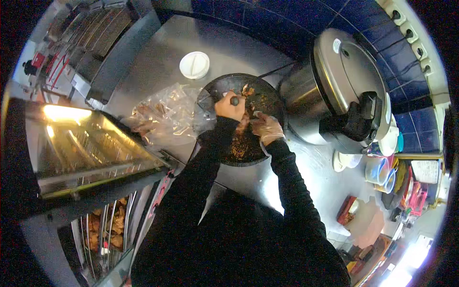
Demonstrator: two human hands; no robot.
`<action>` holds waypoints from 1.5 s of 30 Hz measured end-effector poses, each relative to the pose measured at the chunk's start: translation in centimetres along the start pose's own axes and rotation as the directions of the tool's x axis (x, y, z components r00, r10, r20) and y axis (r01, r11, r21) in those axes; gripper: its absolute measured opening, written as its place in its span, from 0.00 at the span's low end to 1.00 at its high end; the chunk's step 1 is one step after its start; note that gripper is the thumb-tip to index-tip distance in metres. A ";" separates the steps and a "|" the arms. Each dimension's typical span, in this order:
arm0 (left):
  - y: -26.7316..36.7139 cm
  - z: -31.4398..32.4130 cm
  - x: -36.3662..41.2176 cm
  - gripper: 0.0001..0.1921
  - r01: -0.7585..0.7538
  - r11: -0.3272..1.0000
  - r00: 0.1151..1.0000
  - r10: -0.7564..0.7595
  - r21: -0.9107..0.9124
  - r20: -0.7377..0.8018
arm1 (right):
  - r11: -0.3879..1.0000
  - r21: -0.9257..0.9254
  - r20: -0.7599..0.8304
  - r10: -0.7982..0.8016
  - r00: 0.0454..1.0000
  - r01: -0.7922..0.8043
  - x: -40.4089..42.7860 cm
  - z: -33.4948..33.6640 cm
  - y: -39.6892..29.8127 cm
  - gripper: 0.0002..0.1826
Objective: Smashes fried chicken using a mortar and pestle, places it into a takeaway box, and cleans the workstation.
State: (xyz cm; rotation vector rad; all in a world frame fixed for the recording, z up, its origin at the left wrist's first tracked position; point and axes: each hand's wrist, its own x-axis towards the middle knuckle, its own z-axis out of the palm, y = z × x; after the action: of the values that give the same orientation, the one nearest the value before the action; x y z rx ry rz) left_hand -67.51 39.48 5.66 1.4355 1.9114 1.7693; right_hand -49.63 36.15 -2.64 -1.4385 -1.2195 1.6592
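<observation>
A round dark pan (267, 89) lies on the steel counter, with brown crumbs and bits of food in it. Over its middle, my left hand (229, 107) is bent at the wrist, its fingers pointing down and partly hidden; whether they grip anything is unclear. A small dark round knob or spot shows at the back of that hand. My right hand (267, 127), in a clear plastic glove, is close beside it at the pan's right part, fingers curled near a small pale piece. A clear plastic bag (172, 114) with pinkish-brown contents touches the pan's left side.
A white round lid or tub (194, 65) sits behind the bag. A large steel cooker (304, 104) with a hinged lid stands right of the pan. Left are a lit glass display case (96, 143) and a rack with fried food (116, 222). Plastic containers (376, 170) stand far right.
</observation>
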 end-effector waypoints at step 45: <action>1.0 -2.1 -0.4 0.03 0.165 0.982 0.983 -0.171 -0.089 -0.072 | 0.942 -0.314 0.069 0.147 0.987 -0.119 -14.5 -2.7 -10.3 0.31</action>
State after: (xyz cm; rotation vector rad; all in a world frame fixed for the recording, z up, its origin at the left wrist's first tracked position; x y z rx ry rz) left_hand -68.16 37.61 6.93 1.1557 1.9095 1.8280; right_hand -45.11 27.82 12.62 -1.6803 -1.5170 1.6946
